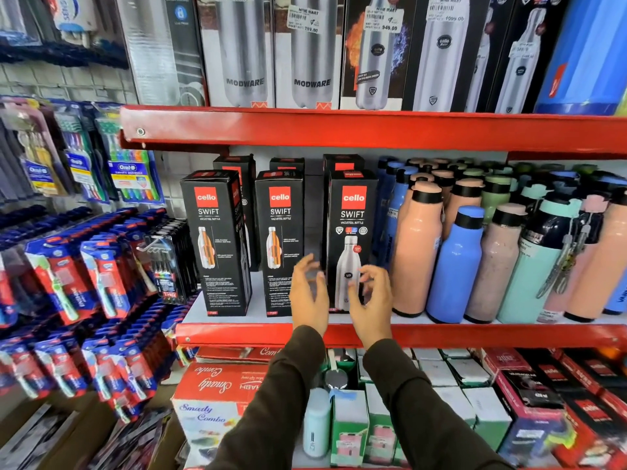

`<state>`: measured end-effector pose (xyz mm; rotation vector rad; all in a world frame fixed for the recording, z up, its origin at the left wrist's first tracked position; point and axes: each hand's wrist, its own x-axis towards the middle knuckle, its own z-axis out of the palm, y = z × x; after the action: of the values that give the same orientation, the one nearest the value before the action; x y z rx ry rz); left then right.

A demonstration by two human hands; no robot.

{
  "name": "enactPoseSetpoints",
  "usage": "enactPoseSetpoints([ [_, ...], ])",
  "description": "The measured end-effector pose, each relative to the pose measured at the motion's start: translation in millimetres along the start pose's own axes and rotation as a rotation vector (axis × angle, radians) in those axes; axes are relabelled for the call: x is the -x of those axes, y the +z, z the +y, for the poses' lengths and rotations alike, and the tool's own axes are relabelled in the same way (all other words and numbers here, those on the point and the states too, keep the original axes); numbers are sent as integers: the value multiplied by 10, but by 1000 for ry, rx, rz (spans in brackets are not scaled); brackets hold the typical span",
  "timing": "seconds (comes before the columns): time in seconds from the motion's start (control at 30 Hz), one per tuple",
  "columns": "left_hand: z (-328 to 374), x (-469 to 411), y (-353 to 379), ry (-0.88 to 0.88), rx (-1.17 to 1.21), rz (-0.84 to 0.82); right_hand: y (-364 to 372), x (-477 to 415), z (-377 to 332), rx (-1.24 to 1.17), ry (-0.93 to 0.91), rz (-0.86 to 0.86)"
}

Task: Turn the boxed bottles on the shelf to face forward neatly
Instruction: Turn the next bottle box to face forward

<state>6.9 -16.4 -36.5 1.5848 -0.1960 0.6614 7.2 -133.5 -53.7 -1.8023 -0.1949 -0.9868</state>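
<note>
Your two hands hang in front of the middle shelf point(237, 334), both spread with fingers loosely curled and gripping nothing. Your left hand point(307, 296) sits at the bottom right corner of the middle box point(279, 244); your right hand point(371, 300) overlaps the lower half of the right box point(351, 240). Whether either touches cardboard you cannot tell, as the fingers are blurred.

Three black boxed bottles stand in the front row, each upright with its long axis vertical. The right box already shows its main face, the plain steel bottle picture, square to you. The middle box and the left box point(217, 244) show a panel with a cutaway bottle and small text below, which looks like a different side, and the left one stands slightly twisted so its right flank shows.

So the relation that matters: the next box needing a turn lies at about ten o'clock from your left hand, just beside it, while your right hand sits further off with the right box behind it. Your left hand is the nearer one. The turn itself runs about the vertical axis, so you likely want a palm on each narrow side and a twist, keeping the base flat on the shelf. The row of boxes behind point(286, 162) leaves little room at twelve o'clock, and the loose coloured bottles point(419, 252) crowd in at three o'clock from the right box.
</note>
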Motion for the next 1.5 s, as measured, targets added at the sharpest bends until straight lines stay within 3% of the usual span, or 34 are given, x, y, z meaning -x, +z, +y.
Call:
enactPoseSetpoints([
  [0.13,3,-36,-233,147,-42,150,235,98,-158,-76,8,-83],
  [0.27,-116,-181,-457,137,-218,293,512,129,-286,-104,108,-332],
  [0.4,-212,-346,-609,-60,-213,123,748,72,-384,-58,261,-434],
  [0.53,-340,-451,-723,-216,-213,-43,850,6,-381,-29,358,-440],
  [0.63,-428,-491,-798,-264,-217,-52,908,44,-388,-58,355,-441],
  [1.0,-255,-513,-986,-220,22,-12,952,29,-560,-30,195,-346],
  [1.27,-140,-462,-983,-146,40,31,1022,-8,-656,-22,288,-199],
  [1.37,-175,-539,-980,-127,-22,-26,1028,-36,-657,-15,302,-181],
  [1.5,-238,-668,-961,-227,-91,-144,993,-77,-678,10,278,-220],
])
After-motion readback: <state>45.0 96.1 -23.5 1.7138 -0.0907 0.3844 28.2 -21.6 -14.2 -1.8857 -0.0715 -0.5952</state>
